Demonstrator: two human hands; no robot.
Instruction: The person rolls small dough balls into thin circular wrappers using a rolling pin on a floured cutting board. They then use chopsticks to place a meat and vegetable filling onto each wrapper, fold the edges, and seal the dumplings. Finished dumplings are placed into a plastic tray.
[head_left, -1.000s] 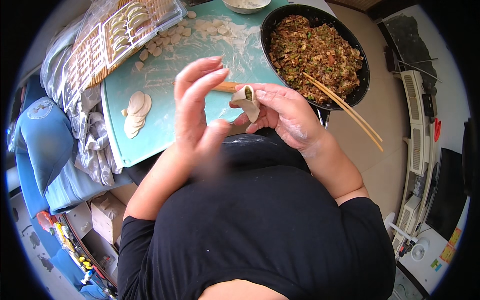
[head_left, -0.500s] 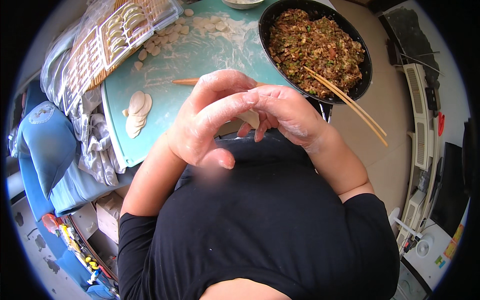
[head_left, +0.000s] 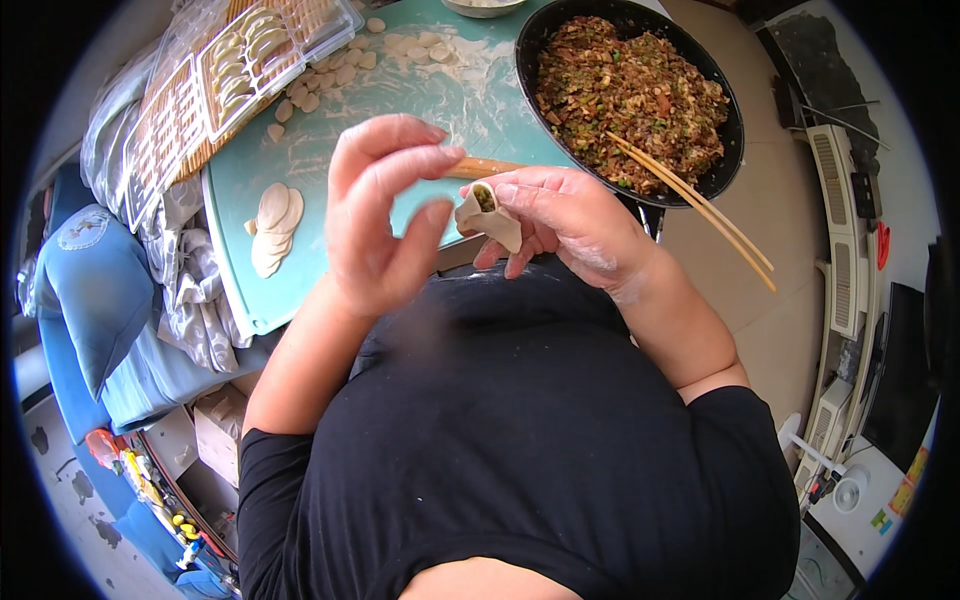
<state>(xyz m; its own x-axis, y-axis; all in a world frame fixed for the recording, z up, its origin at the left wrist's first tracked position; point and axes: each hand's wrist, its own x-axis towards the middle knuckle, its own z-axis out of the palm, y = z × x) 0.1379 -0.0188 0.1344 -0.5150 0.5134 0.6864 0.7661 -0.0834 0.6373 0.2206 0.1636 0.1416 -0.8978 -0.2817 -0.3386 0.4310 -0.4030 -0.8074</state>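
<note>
Pinched in my right hand (head_left: 580,215) is a half-folded dumpling (head_left: 490,222), its green filling showing through an opening at the top. My left hand (head_left: 380,220) is raised just left of it, fingers spread and dusted with flour, touching nothing. Behind both hands a wooden rolling pin (head_left: 490,168) lies on the green board (head_left: 310,175), partly hidden by them. To the left, a small stack of round dough wrappers (head_left: 278,220) rests on the board.
A black pan (head_left: 738,130) of chopped filling (head_left: 640,100) stands at the right, with chopsticks (head_left: 700,205) leaning over its rim. Finished dumplings (head_left: 250,50) sit in a clear tray at the far left. Small dough pieces (head_left: 345,75) and a bowl (head_left: 485,8) are at the back.
My left hand has drawn left, away from the dumpling, and its fingers have spread. The dumpling now shows its open top in my right hand, which has barely moved.
</note>
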